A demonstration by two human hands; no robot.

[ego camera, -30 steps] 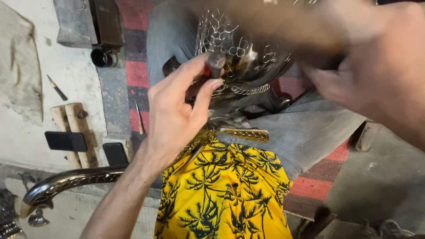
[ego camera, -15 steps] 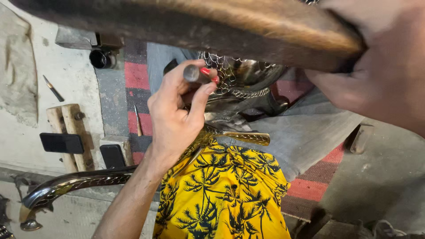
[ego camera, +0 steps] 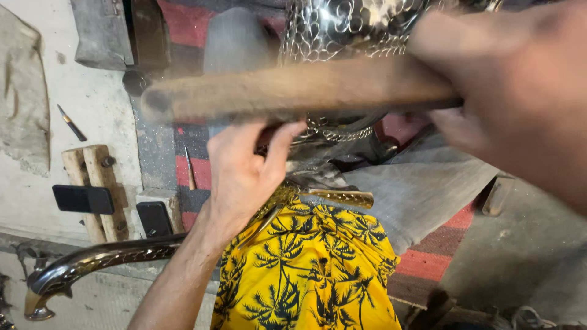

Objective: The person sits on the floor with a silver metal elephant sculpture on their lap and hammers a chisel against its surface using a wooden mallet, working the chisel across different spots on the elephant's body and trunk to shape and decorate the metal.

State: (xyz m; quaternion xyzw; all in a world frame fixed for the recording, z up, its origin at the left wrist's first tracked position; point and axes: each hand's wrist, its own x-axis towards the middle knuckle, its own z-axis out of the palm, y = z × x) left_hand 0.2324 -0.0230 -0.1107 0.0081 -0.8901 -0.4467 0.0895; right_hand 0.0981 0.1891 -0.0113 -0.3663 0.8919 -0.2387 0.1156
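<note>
Since half a second ago my right hand (ego camera: 520,104), clenched on the wooden mallet (ego camera: 293,91), swings it lower (blurred) over the hammered metal vessel (ego camera: 348,30); my left hand (ego camera: 244,171) pinches a small punch against it. Much patterning shows, though the remainder is hidden

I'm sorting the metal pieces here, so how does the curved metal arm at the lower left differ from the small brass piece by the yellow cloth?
The curved arm is long, dark and silvery, bending down to a foot at its left end; the brass piece is short, straight and golden. The arm lies on the pale floor, free of both hands; the brass piece sits at the edge of the yellow cloth, near the left hand. Both are shiny, patterned metal.
</note>
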